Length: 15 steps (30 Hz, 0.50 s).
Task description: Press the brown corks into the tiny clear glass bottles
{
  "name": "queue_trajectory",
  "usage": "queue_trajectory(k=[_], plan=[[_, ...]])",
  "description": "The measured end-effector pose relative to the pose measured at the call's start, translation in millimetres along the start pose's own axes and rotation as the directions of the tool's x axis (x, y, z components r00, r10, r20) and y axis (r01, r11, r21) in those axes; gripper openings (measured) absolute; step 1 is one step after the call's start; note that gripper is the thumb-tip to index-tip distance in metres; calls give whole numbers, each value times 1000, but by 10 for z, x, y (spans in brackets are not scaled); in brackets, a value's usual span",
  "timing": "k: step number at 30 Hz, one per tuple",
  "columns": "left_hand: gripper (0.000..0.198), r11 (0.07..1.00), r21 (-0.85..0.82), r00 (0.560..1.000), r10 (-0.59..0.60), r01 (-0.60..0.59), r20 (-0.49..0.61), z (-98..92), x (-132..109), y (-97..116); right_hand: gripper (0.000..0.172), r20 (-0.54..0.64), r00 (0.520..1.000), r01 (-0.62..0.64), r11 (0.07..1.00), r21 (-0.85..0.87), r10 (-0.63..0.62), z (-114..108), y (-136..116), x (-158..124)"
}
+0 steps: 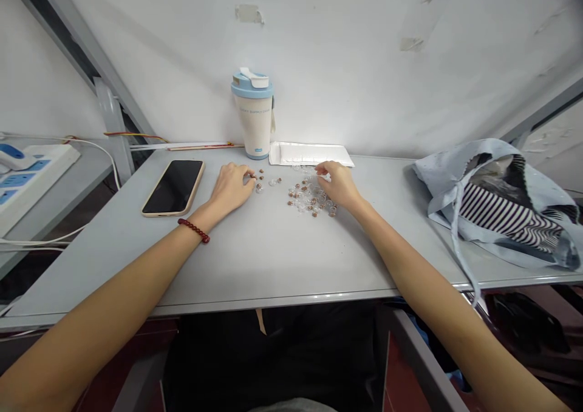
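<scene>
From my remote seat, the head camera shows the whole tabletop (255, 266), so I'll read it from the left. A white power strip (31, 181) sits off to the side, and a black-screened smartphone (173, 187) in a tan case lies face up beside the left hand (232, 187), which wears a red bead bracelet (194, 230). The hand rests palm down, its fingertips drawn together at a few small brown beads (261, 175). It may be pinching one, but at this size I cannot tell whether it is clenched on anything.

Behind the work area stands a lidded blue-and-cream tumbler (252, 113), with a white padded envelope (310, 154) lying flat to its right. The main cluster of clear plastic pieces (310, 196), mixed with more beads, lies on the tabletop just below that envelope. The right hand (339, 184) hovers at its upper edge, fingers curled and touching or nearly touching the pieces (I can't confirm a grip from here).

The hands seem busy with fingertip sorting among the pieces, and anything this small calls for a careful pinch. Far right, a pale blue cloth bag (496, 202) holds black-and-white striped fabric (510, 218).
</scene>
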<state>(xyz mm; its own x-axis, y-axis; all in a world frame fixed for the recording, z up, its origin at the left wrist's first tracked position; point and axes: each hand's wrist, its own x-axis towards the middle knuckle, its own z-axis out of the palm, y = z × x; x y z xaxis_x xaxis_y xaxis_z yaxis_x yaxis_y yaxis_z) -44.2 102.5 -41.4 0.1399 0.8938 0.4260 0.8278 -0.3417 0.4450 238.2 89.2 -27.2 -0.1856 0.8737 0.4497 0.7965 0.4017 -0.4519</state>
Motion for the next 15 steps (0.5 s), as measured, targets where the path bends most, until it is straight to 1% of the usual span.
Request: queue_trajectory(k=[3, 6, 9, 11, 13, 15], plan=[[13, 999, 23, 999, -23, 23, 24, -45, -22, 37, 22, -62, 998, -11, 998, 59, 14, -39, -67, -2], [8, 999, 16, 994, -33, 31, 105, -102, -36, 35, 19, -94, 995, -24, 993, 111, 34, -77, -136, -3], [14, 999, 10, 985, -46, 45, 164, -142, -34, 33, 19, -98, 994, -38, 985, 170, 55, -104, -236, -25], [15, 998, -13, 983, -66, 69, 169, -162, -37, 73, 16, -76, 994, -60, 968, 245, 80, -111, -325, -55], [15, 992, -101, 983, -56, 74, 173, -185, -56, 162, 13, -36, 995, -76, 939, 336, 94, -106, -420, -90], [13, 963, -260, 980, -22, 74, 196, -206, -95, 290, 12, 5, 997, -73, 911, 407, 78, -92, -504, -124]])
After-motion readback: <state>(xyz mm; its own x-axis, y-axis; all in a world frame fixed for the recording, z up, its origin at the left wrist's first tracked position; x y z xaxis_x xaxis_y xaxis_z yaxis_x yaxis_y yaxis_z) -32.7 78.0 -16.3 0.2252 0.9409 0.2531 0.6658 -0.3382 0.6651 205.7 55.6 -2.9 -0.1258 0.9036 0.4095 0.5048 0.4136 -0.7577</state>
